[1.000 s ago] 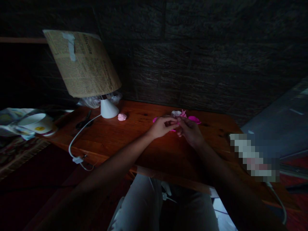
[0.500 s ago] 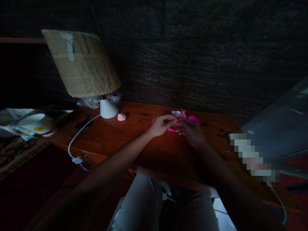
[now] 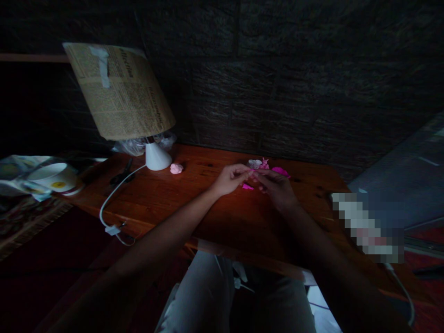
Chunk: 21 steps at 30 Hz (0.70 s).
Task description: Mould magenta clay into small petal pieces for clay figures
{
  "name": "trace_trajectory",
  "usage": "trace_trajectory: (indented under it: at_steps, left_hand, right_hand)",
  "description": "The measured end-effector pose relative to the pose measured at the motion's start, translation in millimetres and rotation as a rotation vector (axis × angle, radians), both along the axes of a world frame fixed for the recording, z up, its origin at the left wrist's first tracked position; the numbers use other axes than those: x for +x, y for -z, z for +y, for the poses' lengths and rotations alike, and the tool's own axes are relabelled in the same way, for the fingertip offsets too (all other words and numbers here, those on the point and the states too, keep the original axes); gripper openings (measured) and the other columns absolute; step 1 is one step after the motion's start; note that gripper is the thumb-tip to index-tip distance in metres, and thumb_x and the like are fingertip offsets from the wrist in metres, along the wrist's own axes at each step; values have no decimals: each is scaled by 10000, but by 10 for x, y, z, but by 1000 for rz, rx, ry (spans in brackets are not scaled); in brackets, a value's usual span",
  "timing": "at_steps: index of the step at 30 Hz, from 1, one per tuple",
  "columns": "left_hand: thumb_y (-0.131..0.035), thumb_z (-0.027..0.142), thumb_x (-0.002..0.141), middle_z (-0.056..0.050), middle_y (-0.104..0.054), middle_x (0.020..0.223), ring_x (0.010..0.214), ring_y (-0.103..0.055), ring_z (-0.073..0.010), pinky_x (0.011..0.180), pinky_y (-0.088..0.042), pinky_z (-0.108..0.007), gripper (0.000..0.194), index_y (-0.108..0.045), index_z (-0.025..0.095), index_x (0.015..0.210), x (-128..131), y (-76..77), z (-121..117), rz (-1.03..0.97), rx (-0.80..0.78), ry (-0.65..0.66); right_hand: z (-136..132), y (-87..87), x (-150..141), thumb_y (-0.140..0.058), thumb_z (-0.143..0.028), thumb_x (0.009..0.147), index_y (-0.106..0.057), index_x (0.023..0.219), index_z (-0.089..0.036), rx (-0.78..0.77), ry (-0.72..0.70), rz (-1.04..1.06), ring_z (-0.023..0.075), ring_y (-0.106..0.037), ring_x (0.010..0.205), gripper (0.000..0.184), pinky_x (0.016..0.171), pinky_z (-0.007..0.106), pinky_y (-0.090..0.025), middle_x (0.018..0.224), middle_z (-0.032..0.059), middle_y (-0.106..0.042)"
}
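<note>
My left hand and my right hand meet fingertip to fingertip above the wooden table. Both pinch a small bright pink piece, mostly covered by the fingers; its material is too small to make out. Under them a flat magenta scrap lies on the wood. Just behind my right hand sits a larger magenta piece. Beyond the fingertips are a pale pink, branching clump and a whitish crumpled thing.
A lamp with a newspaper-print shade stands at the left, a pink lump beside its base. Scissors and a white cup are further left. The lamp's cable hangs over the front edge. A blurred-out object lies right.
Both hands stay together with slight finger movement. The pink piece between them shows less, and the pink bit beside my left hand is no longer visible. The view has shifted slightly.
</note>
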<state>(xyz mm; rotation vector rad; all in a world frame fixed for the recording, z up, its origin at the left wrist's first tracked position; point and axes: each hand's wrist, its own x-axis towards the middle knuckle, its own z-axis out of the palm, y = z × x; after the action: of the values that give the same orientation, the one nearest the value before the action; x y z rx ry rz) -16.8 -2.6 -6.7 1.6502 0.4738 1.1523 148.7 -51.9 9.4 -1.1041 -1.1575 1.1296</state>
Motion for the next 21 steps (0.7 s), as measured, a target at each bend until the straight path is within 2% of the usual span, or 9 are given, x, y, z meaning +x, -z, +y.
trace_trajectory:
  at_steps: [3,9,15,21]
  left_hand:
    - [-706,551,812,-60,-732,779,678,-647,-123,653,-491,-251,442,-716,123,922,12,-3,-3,25,-16,1]
    - [-703,567,802,-72,-733,789,730,-669,-139,670,-499,-254,465,-724,117,918,25,10,8,44,-39,-33]
    - [-730,565,773,-59,-728,788,677,-633,-118,639,-480,-241,474,-740,117,926,12,13,4,50,-122,-17]
    - [-761,533,764,-39,-702,745,622,-590,-85,598,-455,-209,459,-753,109,939,1,8,-2,18,-254,35]
  right_hand:
    - [6,-1,-4,-856,-498,593,-764,825,-204,48,38,-4,90,-530,504,386,453,227,-373,755,23,-752]
    - [-13,6,-19,-799,-534,662,-766,869,-207,147,98,-132,169,-643,646,388,475,243,-446,824,57,-774]
    - [-17,43,-2,-761,-538,724,-792,920,-197,206,139,-291,156,-598,555,395,496,284,-473,868,73,-782]
    - [-16,59,62,-691,-473,831,-804,921,-213,473,241,-627,194,-641,664,298,660,344,-520,868,80,-754]
